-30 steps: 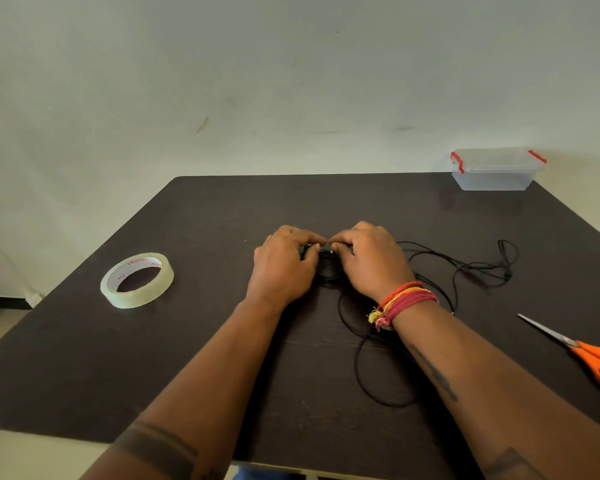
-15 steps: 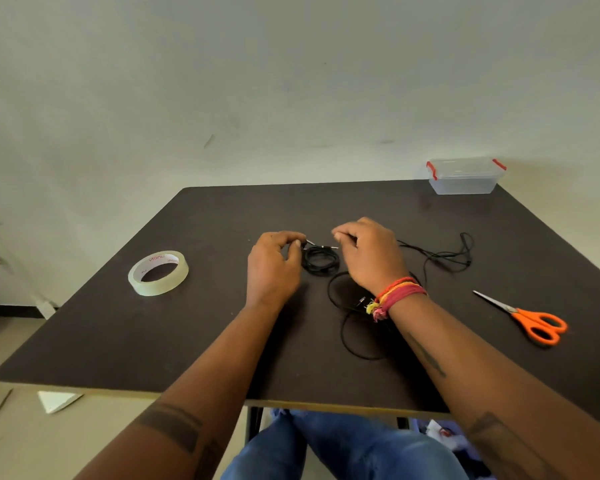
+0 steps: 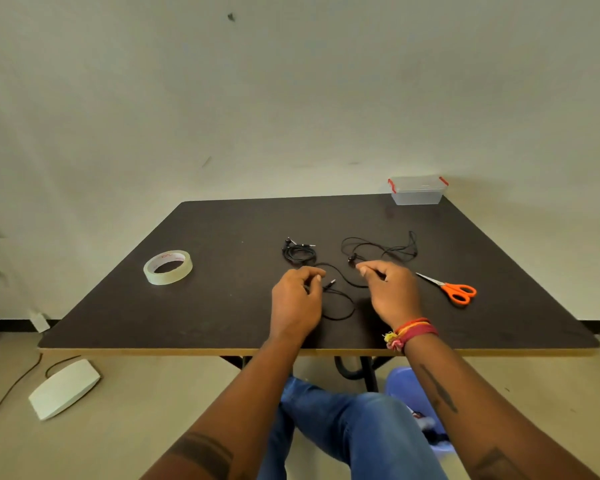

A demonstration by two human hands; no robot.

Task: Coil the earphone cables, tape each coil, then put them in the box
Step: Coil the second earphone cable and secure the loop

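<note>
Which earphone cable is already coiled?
The small coiled earphone cable, left of centre between the tape roll and the other cable. The loose earphone cable sprawls in open loops near the scissors.

A coiled black earphone cable (image 3: 298, 252) lies mid-table beside a loose one (image 3: 378, 252); the clear box (image 3: 417, 190) sits far right.

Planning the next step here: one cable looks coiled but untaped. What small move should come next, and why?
Probably the left hand should reach for the tape roll: the coiled earphone lies loose with no tape visible, neither hand clearly holds anything, and the second cable is still spread out.
</note>
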